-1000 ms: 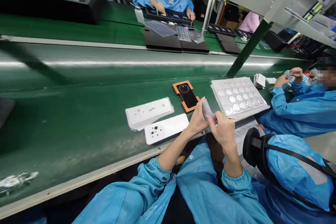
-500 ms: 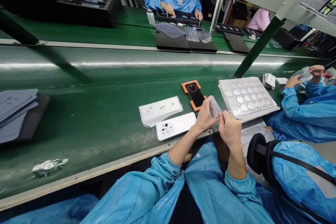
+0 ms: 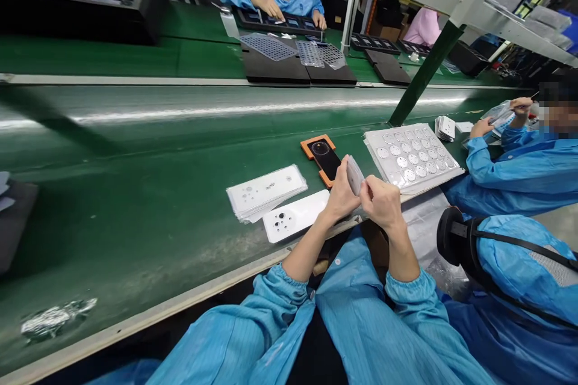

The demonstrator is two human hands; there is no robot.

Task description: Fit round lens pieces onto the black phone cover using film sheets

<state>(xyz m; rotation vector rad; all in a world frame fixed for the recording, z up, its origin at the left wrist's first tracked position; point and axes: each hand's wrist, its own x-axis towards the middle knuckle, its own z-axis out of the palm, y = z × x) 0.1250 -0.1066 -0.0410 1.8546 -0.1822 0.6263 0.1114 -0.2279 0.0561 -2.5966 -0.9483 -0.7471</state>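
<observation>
Above the bench's near edge, my left hand (image 3: 341, 197) is closed around a thin, slightly curved stack of white sheets (image 3: 354, 175), held on edge. My right hand (image 3: 383, 201) pinches the lower right corner of the same stack; its fingertips are partly hidden. Left of my hands lies a white phone-shaped panel (image 3: 300, 215) with dark camera holes. Behind it is a pile of white printed sheets (image 3: 266, 194) in clear film. Just beyond my left hand, a black phone-like piece (image 3: 326, 158) rests in an orange holder (image 3: 311, 147).
A white sheet with rows of round discs (image 3: 383, 156) lies to the right on the green bench (image 3: 158, 210). Crumpled foil (image 3: 54, 320) is at the left. A green post (image 3: 424, 75) rises behind. Co-workers sit opposite and close on my right; one's headgear (image 3: 456, 237) is near my elbow.
The camera view has turned, so the bench things appear shifted left. Both hands still hold the stack of sheets, the right hand pinching at its corner.
</observation>
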